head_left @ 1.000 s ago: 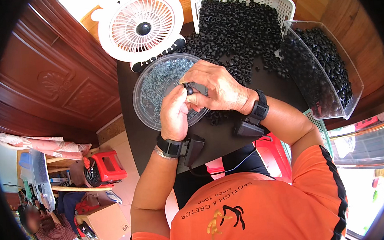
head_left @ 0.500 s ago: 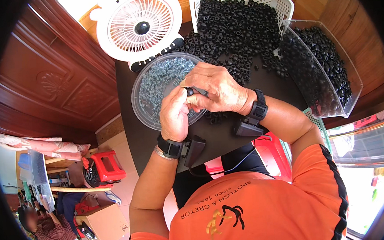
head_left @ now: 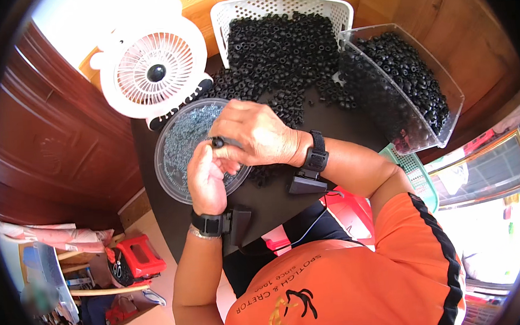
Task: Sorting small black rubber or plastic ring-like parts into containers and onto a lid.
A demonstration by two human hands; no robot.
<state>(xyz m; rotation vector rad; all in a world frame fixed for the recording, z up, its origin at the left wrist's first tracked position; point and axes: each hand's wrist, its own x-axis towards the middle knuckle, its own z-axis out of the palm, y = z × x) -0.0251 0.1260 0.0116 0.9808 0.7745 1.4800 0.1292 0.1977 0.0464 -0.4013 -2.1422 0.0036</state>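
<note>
Your two hands meet just left of the frame's centre, over the round clear plastic tub (head_left: 159,165). Between their fingertips sits a small black ring-shaped piece (head_left: 218,142), above the tub. Your left hand (head_left: 207,186) comes up from below, pinching the piece with the thumb tip against its left side; its other fingers are partly hidden. Your right hand (head_left: 255,133) reaches in from the right, grasping the same piece with fingers curled over it. A dark strip shows between the right thumb and forefinger; you cannot tell here whether it belongs to the piece.

In the tub beneath lie many small blue-grey pieces (head_left: 182,140). Loose black pieces (head_left: 286,96) spread over the dark tabletop (head_left: 340,123) at upper centre, running up into a white perforated basket (head_left: 222,32) heaped with more. Right of that, a tilted clear bin (head_left: 401,111) holds another heap. A white fan (head_left: 156,72) stands at the upper left, near the tub. Black straps circle both your wrists, and a pale green perforated basket (head_left: 419,175) shows beside your right arm. A red plastic stool (head_left: 144,257) is at the lower left.
</note>
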